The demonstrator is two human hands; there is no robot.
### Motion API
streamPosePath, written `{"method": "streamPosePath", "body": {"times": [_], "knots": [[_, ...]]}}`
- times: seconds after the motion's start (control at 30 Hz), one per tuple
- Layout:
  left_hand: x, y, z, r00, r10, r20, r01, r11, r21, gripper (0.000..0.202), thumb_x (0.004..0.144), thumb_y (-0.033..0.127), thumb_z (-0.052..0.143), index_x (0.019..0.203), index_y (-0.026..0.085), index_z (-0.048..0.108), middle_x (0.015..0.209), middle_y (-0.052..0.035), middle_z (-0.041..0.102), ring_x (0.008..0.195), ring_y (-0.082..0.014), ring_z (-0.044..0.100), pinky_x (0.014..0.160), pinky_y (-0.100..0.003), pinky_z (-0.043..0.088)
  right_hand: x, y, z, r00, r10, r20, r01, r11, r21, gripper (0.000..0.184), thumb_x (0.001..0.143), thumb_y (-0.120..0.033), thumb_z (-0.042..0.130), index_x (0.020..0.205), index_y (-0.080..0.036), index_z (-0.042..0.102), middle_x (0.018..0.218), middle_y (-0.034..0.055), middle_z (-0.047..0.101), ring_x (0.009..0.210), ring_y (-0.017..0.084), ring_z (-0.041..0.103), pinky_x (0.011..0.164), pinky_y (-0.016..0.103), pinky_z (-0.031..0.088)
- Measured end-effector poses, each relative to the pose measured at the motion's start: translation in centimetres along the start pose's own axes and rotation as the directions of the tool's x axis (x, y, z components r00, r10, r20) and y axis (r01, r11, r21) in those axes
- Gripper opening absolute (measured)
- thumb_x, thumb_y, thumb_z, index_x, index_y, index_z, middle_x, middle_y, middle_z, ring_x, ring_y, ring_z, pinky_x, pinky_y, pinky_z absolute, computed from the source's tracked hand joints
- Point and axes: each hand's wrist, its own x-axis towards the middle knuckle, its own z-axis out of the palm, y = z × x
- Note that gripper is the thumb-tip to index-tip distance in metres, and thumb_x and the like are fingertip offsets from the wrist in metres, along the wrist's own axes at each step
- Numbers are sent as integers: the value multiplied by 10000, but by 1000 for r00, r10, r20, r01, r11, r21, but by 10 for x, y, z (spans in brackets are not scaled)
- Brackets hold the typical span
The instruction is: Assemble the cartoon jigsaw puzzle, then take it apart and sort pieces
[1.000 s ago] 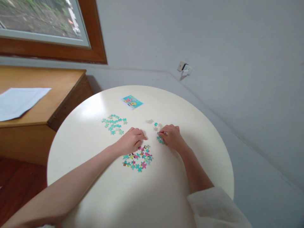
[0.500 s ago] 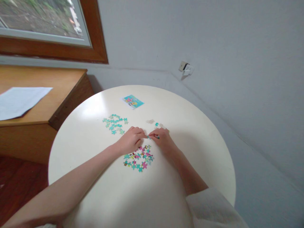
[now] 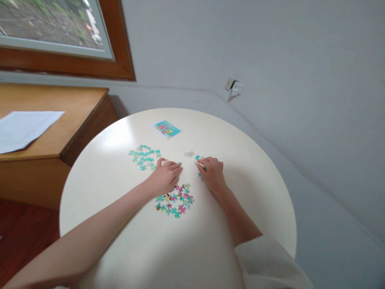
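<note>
My left hand (image 3: 165, 176) rests on the table, fingers stretched out, its fingertips by a small teal puzzle piece partly hidden beneath them. My right hand (image 3: 212, 172) is bent over the small group at the right, thumb and forefinger closing on a pale puzzle piece. Beside it lie a teal piece (image 3: 197, 157) and another teal piece (image 3: 200, 176), partly covered by the hand. Close to me, below my left hand, spreads a pile of pink, teal and yellow pieces (image 3: 177, 208). Several teal pieces (image 3: 143, 154) lie farther off at the left.
A picture card (image 3: 167, 129) lies toward the far side of the round white table (image 3: 120, 224). Pale grey pieces (image 3: 189, 153) sit between my hands, farther back. At left stands a wooden cabinet (image 3: 87, 108) with white paper (image 3: 27, 126). A wall socket (image 3: 234, 86) holds a plug.
My hands, which met over a small piece, have moved apart. The right has shifted right and slightly back to the small group; the left has drawn slightly left with its fingers straighter.
</note>
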Motion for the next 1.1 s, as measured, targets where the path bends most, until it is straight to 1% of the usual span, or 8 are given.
{"method": "streamPosePath", "body": {"times": [0.07, 0.2, 0.43, 0.7, 0.83, 0.93, 1.0, 1.1], "knots": [[0, -1, -1, 994, -102, -27, 104, 991, 88, 359, 785, 110, 360, 1053, 146, 596, 1228, -143, 591, 1098, -277, 523, 984, -582, 216, 0, -1, 1, 1000, -1, 21, 1, 1000, -13, 162, 831, -219, 582, 950, -210, 692, 971, 58, 666, 944, 214, 530, 801, 340, 296], [-1, 0, -4, 963, -261, -70, 270, 939, 212, 282, 772, 122, 393, 958, 111, 604, 1129, -180, 614, 1079, -302, 529, 1009, -585, 207, 0, -2, 0, 999, 7, 47, -6, 1000, -13, 132, 823, -224, 592, 905, -214, 696, 978, 50, 670, 953, 214, 530, 802, 340, 290], [-2, 5, -7, 928, -362, -84, 372, 895, 247, 254, 781, 132, 404, 940, 105, 600, 1038, -180, 612, 1067, -315, 522, 1022, -583, 206, 2, -1, 3, 998, -60, -6, 61, 996, 62, 93, 831, -196, 575, 840, -207, 667, 988, 33, 701, 927, 194, 552, 799, 333, 282], [-2, 3, -3, 921, -376, -101, 389, 883, 263, 307, 787, 162, 399, 1019, 90, 587, 1104, -192, 582, 1112, -319, 490, 1032, -582, 199, 5, -2, 3, 995, -93, -23, 93, 996, 6, 139, 855, -176, 527, 860, -190, 665, 880, 56, 720, 842, 197, 596, 784, 338, 317], [-1, 3, -3, 924, -365, -112, 382, 887, 262, 322, 777, 171, 408, 1038, 97, 582, 1140, -193, 572, 1137, -316, 473, 1041, -569, 194, 5, -3, 6, 997, -50, -66, 59, 990, 131, 152, 839, -163, 520, 875, -204, 662, 839, 33, 722, 779, 177, 625, 774, 324, 362], [-1, 2, -2, 927, -353, -125, 374, 891, 257, 329, 774, 165, 403, 1040, 104, 585, 1167, -193, 567, 1145, -315, 468, 1041, -576, 190, 4, -5, 8, 998, -40, -41, 49, 965, 256, 144, 804, -158, 542, 856, -220, 662, 823, 9, 722, 765, 162, 639, 789, 314, 389], [-1, 2, -2, 930, -341, -136, 365, 898, 246, 334, 775, 161, 396, 1048, 112, 584, 1196, -192, 558, 1153, -314, 465, 1038, -584, 192, 3, -7, 9, 999, -31, -11, 33, 959, 281, 140, 788, -155, 557, 849, -222, 664, 815, 6, 720, 780, 164, 641, 805, 319, 388], [-1, 2, -1, 936, -320, -144, 346, 911, 226, 334, 773, 153, 400, 1051, 129, 584, 1216, -187, 554, 1152, -315, 471, 1033, -590, 195, 2, -10, 7, 1000, -10, 12, 7, 970, 244, 126, 790, -159, 569, 842, -217, 667, 835, 15, 717, 821, 176, 629, 820, 332, 367]]}}
